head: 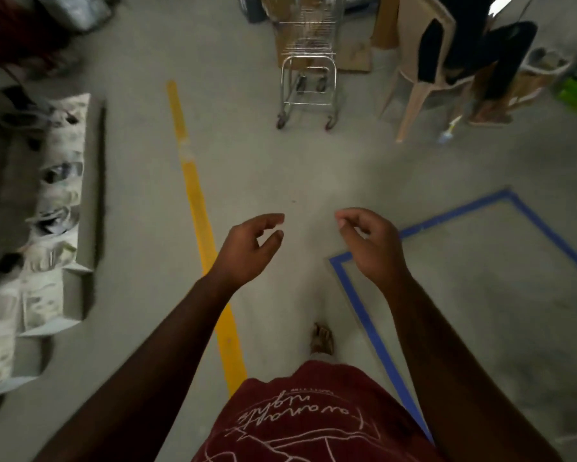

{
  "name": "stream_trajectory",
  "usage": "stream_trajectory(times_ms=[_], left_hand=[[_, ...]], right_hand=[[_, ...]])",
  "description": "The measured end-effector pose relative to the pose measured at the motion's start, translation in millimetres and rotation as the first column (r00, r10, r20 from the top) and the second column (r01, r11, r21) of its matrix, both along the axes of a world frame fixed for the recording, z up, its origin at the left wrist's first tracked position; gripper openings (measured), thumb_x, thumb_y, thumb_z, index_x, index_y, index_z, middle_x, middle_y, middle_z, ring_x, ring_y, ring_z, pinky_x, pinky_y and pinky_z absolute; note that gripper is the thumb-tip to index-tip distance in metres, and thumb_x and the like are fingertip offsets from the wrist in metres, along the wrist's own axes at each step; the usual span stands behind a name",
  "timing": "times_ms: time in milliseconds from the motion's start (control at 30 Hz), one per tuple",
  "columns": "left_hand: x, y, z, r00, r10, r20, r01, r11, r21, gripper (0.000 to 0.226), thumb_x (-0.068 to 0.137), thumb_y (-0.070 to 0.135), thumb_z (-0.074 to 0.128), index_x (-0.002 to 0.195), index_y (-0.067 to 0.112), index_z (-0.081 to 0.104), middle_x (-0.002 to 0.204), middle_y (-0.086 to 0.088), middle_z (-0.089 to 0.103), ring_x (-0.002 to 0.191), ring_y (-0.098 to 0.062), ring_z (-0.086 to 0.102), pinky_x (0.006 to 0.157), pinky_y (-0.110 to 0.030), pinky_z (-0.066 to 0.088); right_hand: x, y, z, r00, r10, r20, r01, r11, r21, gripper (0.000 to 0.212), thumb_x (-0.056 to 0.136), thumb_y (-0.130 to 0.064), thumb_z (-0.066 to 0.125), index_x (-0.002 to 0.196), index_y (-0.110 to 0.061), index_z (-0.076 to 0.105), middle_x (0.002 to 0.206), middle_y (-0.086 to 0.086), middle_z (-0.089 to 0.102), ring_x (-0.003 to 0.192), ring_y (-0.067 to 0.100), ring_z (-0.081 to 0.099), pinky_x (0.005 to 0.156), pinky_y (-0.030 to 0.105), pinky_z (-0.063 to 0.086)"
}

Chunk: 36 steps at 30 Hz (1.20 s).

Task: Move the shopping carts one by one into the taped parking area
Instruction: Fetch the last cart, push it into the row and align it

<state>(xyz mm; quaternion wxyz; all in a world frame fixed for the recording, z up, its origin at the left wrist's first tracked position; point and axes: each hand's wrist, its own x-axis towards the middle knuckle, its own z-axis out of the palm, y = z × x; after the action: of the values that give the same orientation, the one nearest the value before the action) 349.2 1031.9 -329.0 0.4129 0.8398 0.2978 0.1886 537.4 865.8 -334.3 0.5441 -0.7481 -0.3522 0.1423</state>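
Both hands float ahead of me, left hand (252, 246) and right hand (369, 243), fingers loosely curled, grasping nothing. I see the shopping cart (309, 61) well ahead at the floor's far edge, apart from the blue taped parking area (370, 331) at my right, beside a yellow line (197, 198).

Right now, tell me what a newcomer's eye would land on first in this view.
Both hands, the left hand and the right hand, reach forward empty with loosely curled fingers at the centre. Ahead, at the top, a metal shopping cart stands on the concrete floor beside a beige plastic chair. A yellow floor stripe runs on the left, and the blue taped parking area lies on the right with no cart visible inside.
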Motion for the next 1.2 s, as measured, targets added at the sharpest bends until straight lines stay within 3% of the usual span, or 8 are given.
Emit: stream_trajectory(times_ms=[267, 400, 533, 600, 733, 933, 1067, 1200], left_hand=[[104.7, 138.6, 31.3, 0.994, 0.059, 0.09, -0.054, 0.997, -0.055, 0.039, 0.094, 0.036, 0.063, 0.128, 0.018, 0.071, 0.131, 0.012, 0.07, 0.122, -0.002, 0.064, 0.107, -0.033, 0.052], [137.8, 206.2, 18.2, 0.965, 0.187, 0.186, -0.173, 0.981, -0.087, 0.036, 0.096, 0.029, 0.062, 0.13, 0.018, 0.069, 0.13, 0.009, 0.071, 0.121, -0.004, 0.065, 0.105, -0.031, 0.053], [164.3, 283.6, -4.7, 0.963, 0.208, 0.172, -0.191, 0.975, -0.111, 0.041, 0.095, 0.033, 0.062, 0.133, 0.019, 0.068, 0.131, 0.009, 0.07, 0.123, -0.003, 0.063, 0.107, -0.034, 0.052], [174.7, 331.3, -11.7, 0.961, 0.219, 0.169, -0.201, 0.972, -0.12, 0.042, 0.095, 0.035, 0.062, 0.133, 0.019, 0.068, 0.133, 0.01, 0.069, 0.124, -0.004, 0.063, 0.107, -0.034, 0.052], [199.2, 437.8, -8.2, 0.953, 0.253, 0.165, -0.23, 0.962, -0.147, 0.044, 0.092, 0.038, 0.062, 0.131, 0.019, 0.069, 0.131, 0.011, 0.069, 0.121, -0.003, 0.063, 0.105, -0.035, 0.053], [261.0, 585.8, 19.1, 0.973, 0.19, 0.128, -0.169, 0.973, -0.159, 0.047, 0.091, 0.042, 0.062, 0.132, 0.021, 0.069, 0.13, 0.012, 0.069, 0.121, -0.002, 0.062, 0.107, -0.034, 0.051], [314.6, 656.5, 31.7, 0.971, 0.175, 0.16, -0.154, 0.978, -0.139, 0.046, 0.091, 0.037, 0.062, 0.134, 0.022, 0.066, 0.129, 0.015, 0.068, 0.119, 0.001, 0.062, 0.106, -0.031, 0.051], [386.0, 715.7, 33.6, 0.978, 0.085, 0.189, -0.067, 0.993, -0.1, 0.046, 0.094, 0.03, 0.063, 0.14, 0.025, 0.061, 0.128, 0.019, 0.065, 0.116, 0.016, 0.056, 0.104, -0.02, 0.047]], right_hand=[[106.4, 156.5, 34.2, 0.986, 0.164, -0.002, -0.164, 0.983, -0.077, 0.014, 0.097, -0.017, 0.071, 0.109, -0.02, 0.079, 0.104, -0.013, 0.078, 0.096, 0.003, 0.073, 0.093, 0.032, 0.059], [146.2, 237.3, 38.0, 0.976, 0.217, 0.032, -0.212, 0.971, -0.112, 0.014, 0.097, -0.019, 0.07, 0.108, -0.021, 0.078, 0.104, -0.012, 0.078, 0.097, 0.002, 0.073, 0.091, 0.026, 0.057], [177.5, 331.4, 33.2, 0.943, 0.322, 0.082, -0.295, 0.926, -0.238, 0.017, 0.097, -0.024, 0.069, 0.111, -0.026, 0.078, 0.108, -0.018, 0.076, 0.1, -0.005, 0.069, 0.08, 0.008, 0.047], [187.7, 387.1, 32.8, 0.934, 0.339, 0.109, -0.305, 0.92, -0.248, 0.018, 0.097, -0.026, 0.068, 0.113, -0.028, 0.077, 0.11, -0.019, 0.075, 0.102, -0.003, 0.068, 0.085, 0.012, 0.05], [205.2, 496.7, 38.5, 0.929, 0.35, 0.116, -0.309, 0.911, -0.272, 0.021, 0.096, -0.031, 0.068, 0.116, -0.029, 0.075, 0.114, -0.019, 0.074, 0.107, -0.001, 0.068, 0.095, 0.025, 0.053], [255.2, 627.9, 63.5, 0.952, 0.282, 0.122, -0.241, 0.931, -0.273, 0.021, 0.096, -0.027, 0.07, 0.116, -0.03, 0.076, 0.109, -0.022, 0.072, 0.105, -0.002, 0.067, 0.089, 0.014, 0.046], [301.3, 692.7, 70.3, 0.976, 0.186, 0.117, -0.153, 0.958, -0.244, 0.021, 0.096, -0.028, 0.07, 0.117, -0.029, 0.076, 0.109, -0.018, 0.073, 0.105, 0.002, 0.068, 0.09, 0.019, 0.048], [352.0, 758.5, 61.1, 0.98, 0.17, 0.104, -0.142, 0.961, -0.237, 0.016, 0.097, -0.027, 0.07, 0.107, -0.038, 0.074, 0.104, -0.027, 0.07, 0.104, -0.001, 0.066, 0.086, 0.012, 0.044]])
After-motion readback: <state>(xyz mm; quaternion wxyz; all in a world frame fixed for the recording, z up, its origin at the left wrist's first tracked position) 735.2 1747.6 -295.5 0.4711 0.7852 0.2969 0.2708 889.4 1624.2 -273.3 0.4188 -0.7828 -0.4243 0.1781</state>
